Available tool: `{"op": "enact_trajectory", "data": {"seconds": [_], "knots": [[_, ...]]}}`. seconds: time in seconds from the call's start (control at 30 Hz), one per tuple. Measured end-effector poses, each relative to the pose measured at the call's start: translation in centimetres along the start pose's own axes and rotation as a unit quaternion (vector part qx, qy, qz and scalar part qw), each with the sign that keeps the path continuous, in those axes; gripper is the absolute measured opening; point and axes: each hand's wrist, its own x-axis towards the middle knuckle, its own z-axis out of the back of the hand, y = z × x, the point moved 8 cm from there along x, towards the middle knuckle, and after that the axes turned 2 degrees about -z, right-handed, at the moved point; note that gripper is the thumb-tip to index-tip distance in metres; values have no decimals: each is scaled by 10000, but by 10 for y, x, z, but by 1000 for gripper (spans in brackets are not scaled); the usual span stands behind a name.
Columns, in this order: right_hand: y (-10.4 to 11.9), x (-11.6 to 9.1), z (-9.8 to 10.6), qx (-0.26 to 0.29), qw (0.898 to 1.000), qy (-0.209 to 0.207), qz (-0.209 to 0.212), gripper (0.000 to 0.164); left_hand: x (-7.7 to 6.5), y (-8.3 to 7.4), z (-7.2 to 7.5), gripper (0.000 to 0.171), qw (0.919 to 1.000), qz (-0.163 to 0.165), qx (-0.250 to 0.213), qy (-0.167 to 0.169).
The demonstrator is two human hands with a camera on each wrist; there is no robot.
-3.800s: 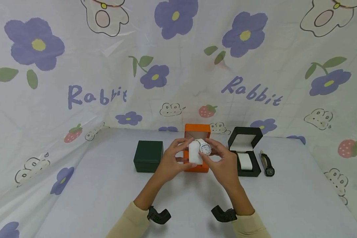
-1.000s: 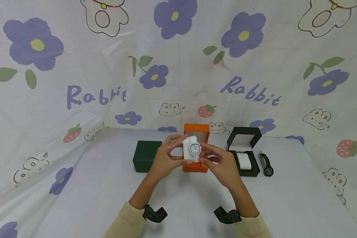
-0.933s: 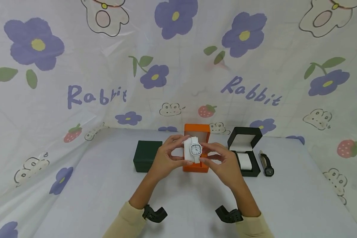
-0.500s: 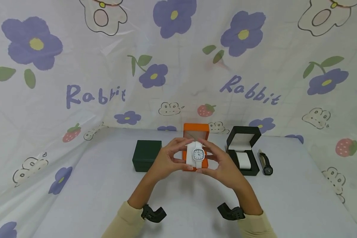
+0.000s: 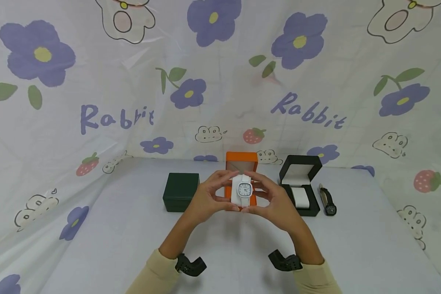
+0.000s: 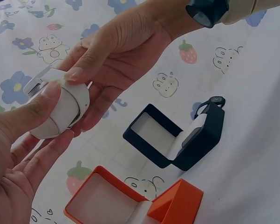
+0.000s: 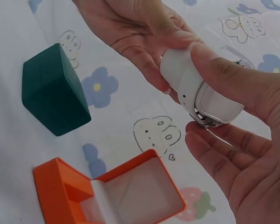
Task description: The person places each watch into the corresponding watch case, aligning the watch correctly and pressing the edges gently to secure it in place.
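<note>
A white wristwatch (image 5: 244,189) with a squarish face is strapped round a white watch cushion (image 5: 235,190), held up in front of the open orange watch box (image 5: 241,157). My left hand (image 5: 206,200) grips the cushion's left end between thumb and fingers. On the other side my right hand (image 5: 275,204) pinches the watch and cushion, fingertips at the top and thumb at the bottom. The right wrist view shows the strap's buckle (image 7: 202,116) on the cushion's underside. That view also shows the bare compartment of the orange box.
A closed dark green box (image 5: 181,192) stands to the left. Right of the hands is an open black watch box (image 5: 302,171) with a white cushion (image 5: 300,198) inside. A black wristwatch (image 5: 328,202) lies beside it. A printed curtain (image 5: 220,110) hangs behind.
The watch sat tilted at the cushion's right side and now lies straight round it. My right hand has shifted its fingers to the top and bottom; both hands came slightly lower.
</note>
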Motion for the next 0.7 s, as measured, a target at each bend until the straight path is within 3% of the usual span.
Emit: {"op": "enact_trajectory", "data": {"seconds": [0.23, 0.47, 0.7], "knots": [[0, 1, 0, 78, 10000, -51, -8, 86, 0, -1, -1, 81, 10000, -20, 1, 31], [-3, 0, -1, 369, 9990, 38, -252, 79, 0, -1, -1, 85, 9991, 56, -89, 410], [1, -1, -1, 594, 9980, -91, -183, 69, 0, -2, 0, 83, 9993, -39, -163, 326]]}}
